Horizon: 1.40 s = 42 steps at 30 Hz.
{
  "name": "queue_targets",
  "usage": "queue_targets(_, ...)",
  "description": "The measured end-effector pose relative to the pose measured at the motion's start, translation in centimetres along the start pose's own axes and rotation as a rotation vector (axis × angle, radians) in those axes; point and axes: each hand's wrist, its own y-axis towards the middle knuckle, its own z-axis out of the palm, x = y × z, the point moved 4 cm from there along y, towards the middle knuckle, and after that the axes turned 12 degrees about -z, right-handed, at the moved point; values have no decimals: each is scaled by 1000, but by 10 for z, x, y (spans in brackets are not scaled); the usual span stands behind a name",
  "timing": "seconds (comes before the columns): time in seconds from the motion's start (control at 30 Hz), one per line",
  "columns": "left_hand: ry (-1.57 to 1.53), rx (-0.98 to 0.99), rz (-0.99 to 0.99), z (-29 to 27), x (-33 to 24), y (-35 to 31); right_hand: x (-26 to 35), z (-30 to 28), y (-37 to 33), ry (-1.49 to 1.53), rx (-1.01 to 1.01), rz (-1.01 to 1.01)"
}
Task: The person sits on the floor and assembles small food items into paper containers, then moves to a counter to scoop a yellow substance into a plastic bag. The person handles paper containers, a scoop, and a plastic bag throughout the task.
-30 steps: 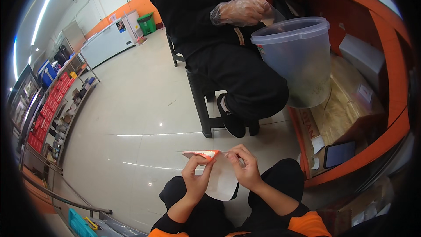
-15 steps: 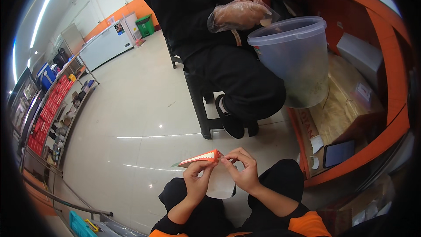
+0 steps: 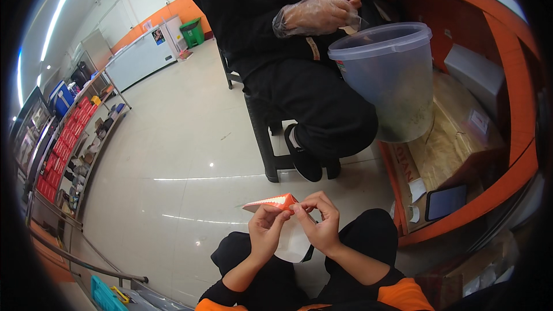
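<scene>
A red-orange packet (image 3: 286,199) with a row of white shapes along it is held up in front of my knees. My left hand (image 3: 264,235) pinches its lower edge between thumb and fingers. At the packet's right end, the thumb and fingertips of my right hand (image 3: 320,224) close on its corner, almost meeting the left fingertips. Below both hands, between my knees, is a white open container (image 3: 295,244), partly covered by the hands.
A co-worker sits on a black stool (image 3: 264,138) ahead, with a clear-gloved hand (image 3: 317,16) above a translucent bucket (image 3: 397,83). At right, an orange shelf unit (image 3: 461,219) holds a cardboard box (image 3: 449,138) and a phone-like device (image 3: 446,202). Shelves with red boxes (image 3: 57,158) line the left.
The packet has shifted slightly right and turned, showing less of its left end. My left hand moved a little right with it. The co-worker's gloved hand changed its pose above the bucket.
</scene>
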Motion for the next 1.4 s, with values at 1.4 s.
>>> queue_targets(1.4,341,261,-1,-3,12,-10,-2,-5,-3,-97,350,-101)
